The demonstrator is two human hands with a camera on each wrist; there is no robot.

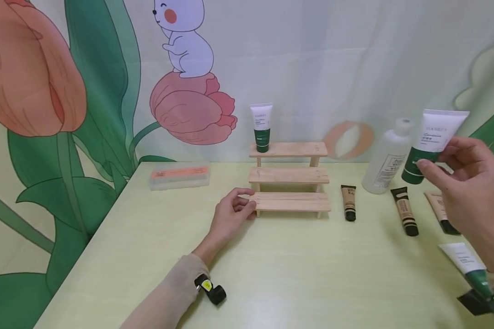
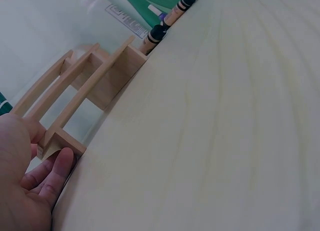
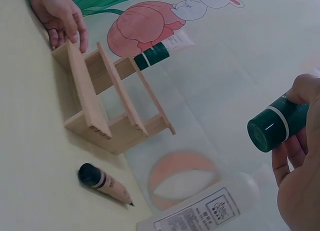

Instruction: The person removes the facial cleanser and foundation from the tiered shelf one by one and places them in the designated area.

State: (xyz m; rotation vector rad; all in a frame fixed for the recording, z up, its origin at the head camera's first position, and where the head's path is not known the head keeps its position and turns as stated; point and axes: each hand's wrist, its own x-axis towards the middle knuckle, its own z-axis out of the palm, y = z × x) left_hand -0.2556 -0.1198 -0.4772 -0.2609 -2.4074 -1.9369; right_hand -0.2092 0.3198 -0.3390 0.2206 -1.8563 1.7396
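At the left end of a small three-tier wooden rack (image 1: 290,202), my left hand (image 1: 230,210) grips the lowest step between thumb and fingers. The left wrist view shows those fingers round the rack's end (image 2: 62,141). My right hand (image 1: 475,183) holds a white and green squeeze tube (image 1: 432,137) in the air at the right, cap down. Its green cap end (image 3: 270,128) shows in the right wrist view. A similar white and green tube (image 1: 262,128) stands upright on its cap at the left of the top step.
Right of the rack lie beige tubes with black caps, one (image 1: 348,203) nearest and another (image 1: 405,211) farther right. A clear bottle (image 1: 389,157) stands behind them. Another white-green tube (image 1: 465,262) lies near my right wrist. A flat plastic box (image 1: 180,176) is at back left.
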